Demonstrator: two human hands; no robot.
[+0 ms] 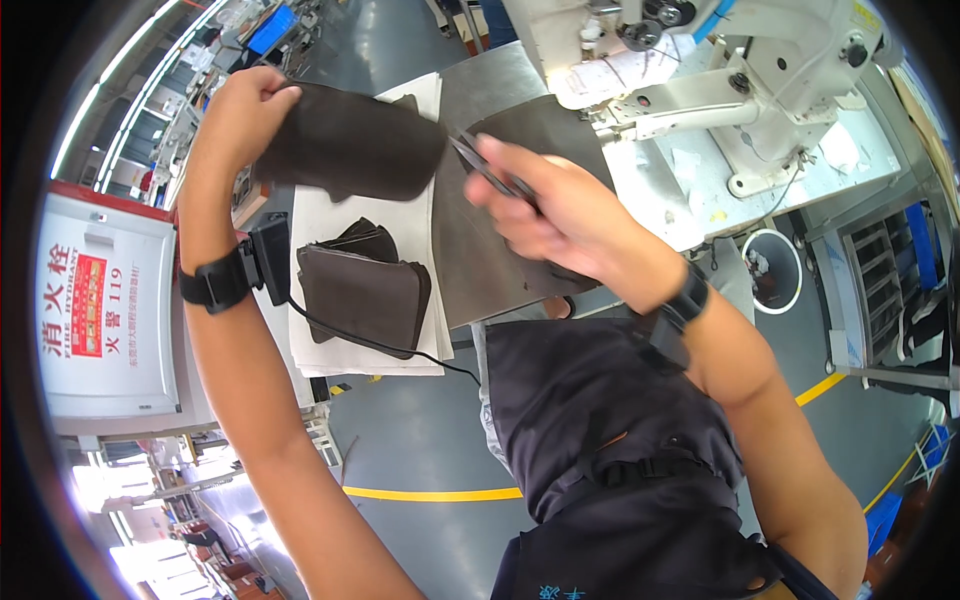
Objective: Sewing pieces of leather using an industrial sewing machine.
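Note:
My left hand [245, 115] grips the far left edge of a dark brown, leather-like panel [350, 145], thumb on top, and holds it up above the table. My right hand [555, 215] is closed round a pair of thread snips [466, 150]. Their pointed blades are close to the panel's right edge; motion blur hides whether they touch it. Below the raised panel, a small pile of similar dark panels [365, 300] lies on white sheets [425, 355].
A white sewing machine [700, 105] stands at the far right, beside a grey metal tabletop [480, 270]. On the floor to the right is a round waste bin [775, 270]. A black cable [370, 343] runs from my left wrist strap across the pile.

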